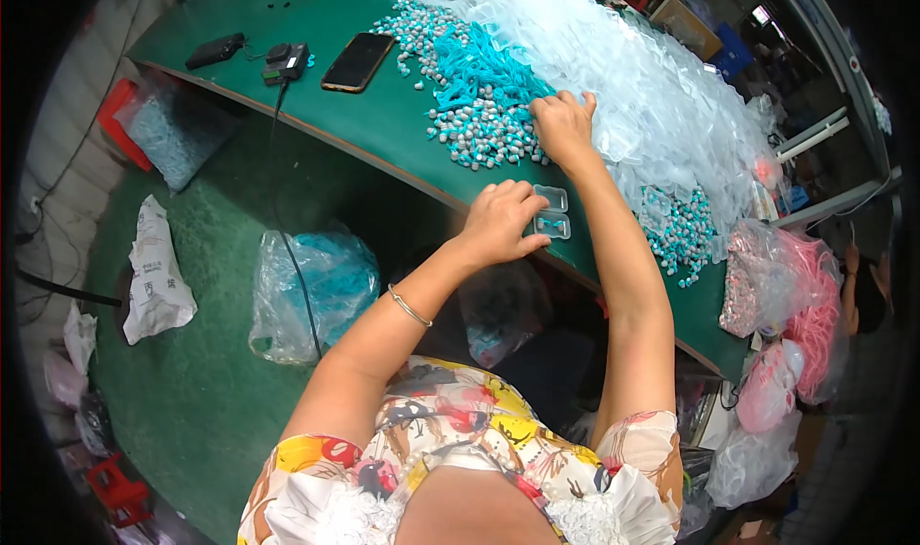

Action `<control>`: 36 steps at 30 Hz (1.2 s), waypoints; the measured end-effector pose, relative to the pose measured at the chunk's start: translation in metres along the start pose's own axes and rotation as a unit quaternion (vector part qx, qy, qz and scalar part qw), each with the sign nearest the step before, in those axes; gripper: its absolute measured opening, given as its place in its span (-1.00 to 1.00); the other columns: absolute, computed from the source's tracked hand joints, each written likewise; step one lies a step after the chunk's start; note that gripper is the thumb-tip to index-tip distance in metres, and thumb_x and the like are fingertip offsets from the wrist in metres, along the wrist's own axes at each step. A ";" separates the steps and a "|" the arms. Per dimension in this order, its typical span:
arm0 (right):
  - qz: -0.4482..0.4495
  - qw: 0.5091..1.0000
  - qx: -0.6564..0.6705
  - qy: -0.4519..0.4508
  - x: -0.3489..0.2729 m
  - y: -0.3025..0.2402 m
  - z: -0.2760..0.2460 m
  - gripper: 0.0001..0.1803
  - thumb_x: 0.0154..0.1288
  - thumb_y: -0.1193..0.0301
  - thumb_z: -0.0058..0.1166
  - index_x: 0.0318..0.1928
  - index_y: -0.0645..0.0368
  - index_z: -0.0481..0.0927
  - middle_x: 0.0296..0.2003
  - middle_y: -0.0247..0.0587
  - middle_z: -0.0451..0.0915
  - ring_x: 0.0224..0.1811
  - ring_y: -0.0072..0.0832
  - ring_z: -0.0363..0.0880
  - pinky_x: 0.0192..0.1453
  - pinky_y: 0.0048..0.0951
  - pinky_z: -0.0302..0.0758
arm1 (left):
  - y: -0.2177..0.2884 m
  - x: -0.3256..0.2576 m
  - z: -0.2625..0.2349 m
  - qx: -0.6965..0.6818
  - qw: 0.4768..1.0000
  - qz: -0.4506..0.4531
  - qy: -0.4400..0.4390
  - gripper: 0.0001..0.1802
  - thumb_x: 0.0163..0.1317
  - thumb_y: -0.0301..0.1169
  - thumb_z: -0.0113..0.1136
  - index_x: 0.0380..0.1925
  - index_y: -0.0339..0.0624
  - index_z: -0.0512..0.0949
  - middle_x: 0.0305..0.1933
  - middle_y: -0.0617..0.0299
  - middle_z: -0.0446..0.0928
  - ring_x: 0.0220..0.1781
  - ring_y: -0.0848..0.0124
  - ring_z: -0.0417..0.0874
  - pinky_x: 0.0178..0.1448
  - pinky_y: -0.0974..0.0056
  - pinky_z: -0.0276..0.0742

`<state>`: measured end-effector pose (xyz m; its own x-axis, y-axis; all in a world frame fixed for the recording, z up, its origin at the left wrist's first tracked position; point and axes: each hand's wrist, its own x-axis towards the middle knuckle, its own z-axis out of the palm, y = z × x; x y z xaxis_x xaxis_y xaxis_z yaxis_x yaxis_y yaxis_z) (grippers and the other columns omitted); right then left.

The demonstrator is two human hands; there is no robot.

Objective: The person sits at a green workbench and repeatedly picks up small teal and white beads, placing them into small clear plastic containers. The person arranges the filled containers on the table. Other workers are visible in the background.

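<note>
My left hand [498,223] is closed at the near edge of the green table, thumb and fingers gripping the left side of a small clear plastic case [551,199]. Its lid is swung up, and a few small blue and grey pieces lie inside. Farther off, my right hand [563,126] reaches to the right end of a heap of blue cords [494,70]. Its fingers are bent together there; what they hold, if anything, is hidden. Grey-and-blue earplug-like pieces [484,131] are heaped just left of that hand.
A large mound of clear plastic cases [661,94] covers the table's far side. More small grey-and-blue pieces [680,233] lie at right, near bagged pink cords [805,286]. A phone [358,62] and a small black device [286,63] with a cable lie left.
</note>
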<state>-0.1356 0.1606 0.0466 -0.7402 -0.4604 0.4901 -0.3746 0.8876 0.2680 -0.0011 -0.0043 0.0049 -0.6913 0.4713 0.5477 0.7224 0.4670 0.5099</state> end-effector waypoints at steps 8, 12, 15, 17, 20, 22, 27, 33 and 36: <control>0.023 0.996 0.087 0.030 0.001 0.003 -0.001 -0.83 0.01 0.47 0.24 -0.32 -0.03 0.63 -0.39 -0.38 0.68 -0.14 -0.34 0.60 0.26 0.19 0.15 | -0.002 0.000 0.001 -0.005 1.000 0.009 0.011 -0.47 -0.10 -0.15 0.50 -0.08 -0.04 0.59 -0.17 0.23 0.48 -0.06 0.20 0.52 -0.01 0.10 0.40; 0.062 0.981 0.154 0.100 -0.007 0.003 -0.001 -0.80 0.05 0.42 0.24 -0.25 -0.05 0.65 -0.36 -0.39 0.67 -0.12 -0.33 0.60 0.27 0.12 0.12 | -0.002 -0.001 0.002 -0.002 1.000 0.007 0.005 -0.46 -0.09 -0.15 0.50 -0.07 -0.04 0.59 -0.17 0.23 0.48 -0.06 0.20 0.52 -0.01 0.10 0.40; 0.099 0.962 0.220 0.128 -0.013 0.003 -0.017 -0.76 0.10 0.43 0.25 -0.16 -0.01 0.67 -0.33 -0.39 0.67 -0.11 -0.38 0.62 0.26 -0.02 0.22 | 0.000 0.000 0.000 -0.004 1.000 0.004 0.003 -0.46 -0.08 -0.15 0.50 -0.06 -0.04 0.59 -0.16 0.23 0.48 -0.06 0.20 0.52 -0.01 0.09 0.41; 0.144 0.918 0.349 0.121 -0.021 0.004 -0.029 -0.73 0.14 0.47 0.25 -0.09 0.06 0.67 -0.29 -0.37 0.69 -0.12 -0.45 0.64 0.20 -0.16 0.35 | 0.000 0.000 -0.002 -0.005 1.000 0.004 0.002 -0.45 -0.08 -0.15 0.50 -0.06 -0.04 0.59 -0.16 0.23 0.49 -0.06 0.19 0.52 -0.02 0.09 0.41; 0.232 0.769 0.594 0.042 -0.049 0.004 -0.062 -0.74 0.32 0.59 0.16 0.01 0.34 0.61 -0.15 -0.32 0.67 -0.11 -0.64 0.60 -0.03 -0.60 0.52 | 0.000 0.000 -0.002 -0.013 1.000 0.003 0.002 -0.46 -0.08 -0.14 0.50 -0.06 -0.04 0.59 -0.15 0.22 0.50 -0.06 0.18 0.53 -0.04 0.09 0.41; 0.269 0.723 0.637 0.008 -0.075 0.001 -0.085 -0.73 0.27 0.59 0.19 -0.01 0.33 0.62 -0.17 -0.31 0.68 -0.12 -0.63 0.61 0.01 -0.56 0.53 | -0.001 0.001 -0.001 -0.015 1.000 0.005 -0.005 -0.46 -0.08 -0.14 0.50 -0.07 -0.03 0.59 -0.16 0.22 0.50 -0.06 0.18 0.53 -0.05 0.09 0.40; 0.197 0.848 0.490 -0.040 -0.133 -0.009 -0.103 -0.71 0.17 0.61 0.19 -0.05 0.26 0.64 -0.24 -0.28 0.63 -0.22 -0.54 0.63 -0.11 -0.47 0.55 | 0.001 0.004 -0.002 -0.023 1.000 0.003 -0.016 -0.47 -0.08 -0.14 0.51 -0.08 -0.03 0.60 -0.18 0.22 0.52 -0.06 0.17 0.54 -0.06 0.10 0.39; 0.115 0.917 0.376 -0.061 -0.134 -0.025 -0.114 -0.71 0.10 0.65 0.13 -0.11 0.22 0.57 -0.29 -0.06 0.57 -0.23 -0.11 0.60 -0.14 -0.20 0.52 | -0.002 0.004 -0.005 -0.029 0.999 -0.008 -0.025 -0.46 -0.10 -0.16 0.53 -0.08 -0.04 0.61 -0.19 0.23 0.53 -0.08 0.17 0.54 -0.05 0.11 0.39; 0.069 0.932 0.353 -0.056 -0.129 -0.022 -0.111 -0.73 0.09 0.65 0.13 -0.14 0.21 0.56 -0.28 -0.09 0.58 -0.20 -0.10 0.58 -0.09 -0.17 0.48 | -0.001 0.005 -0.005 -0.033 0.999 -0.010 -0.029 -0.46 -0.10 -0.16 0.53 -0.08 -0.05 0.61 -0.19 0.22 0.52 -0.09 0.16 0.53 -0.04 0.11 0.39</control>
<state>0.0302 0.1985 0.0695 -0.8474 -0.3708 0.3801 -0.5156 0.7455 -0.4223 -0.0052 -0.0060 0.0109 -0.7039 0.5057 0.4988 0.7066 0.4269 0.5644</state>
